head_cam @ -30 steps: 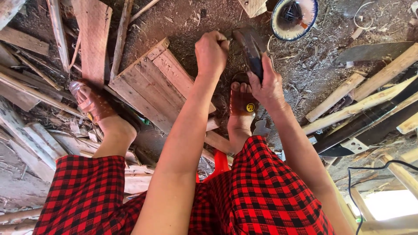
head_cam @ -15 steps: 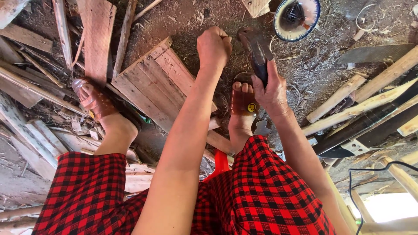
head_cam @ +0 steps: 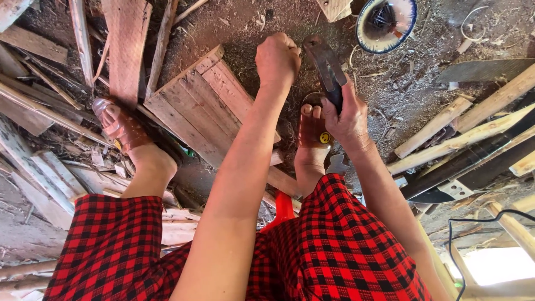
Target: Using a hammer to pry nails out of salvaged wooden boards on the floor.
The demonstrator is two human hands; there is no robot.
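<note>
Dirt floor [head_cam: 423,95], littered with shavings, offcuts and poles; person seated above it in red-and-black checked cloth [head_cam: 334,251], sandalled feet planted either side.

Plank panel [head_cam: 206,106] lies flat on the floor, between the feet, just left of both hands.

Blue-rimmed bowl [head_cam: 385,23] sits beyond, top right, well apart from the work.

Dark blade [head_cam: 329,69]: right hand [head_cam: 348,120] grips its handle, fingers wrapped tight. Since a second ago the blade has risen and tilted more upright, tip now near the left hand; the right hand has lifted with it. Reads as a chopping tool raised between strokes.

Left hand [head_cam: 277,58]: closed fist, fingers curled tight. Whatever it pinches is hidden; cannot tell. It has barely shifted, holding its place above the floor beside the panel's far corner.
</note>
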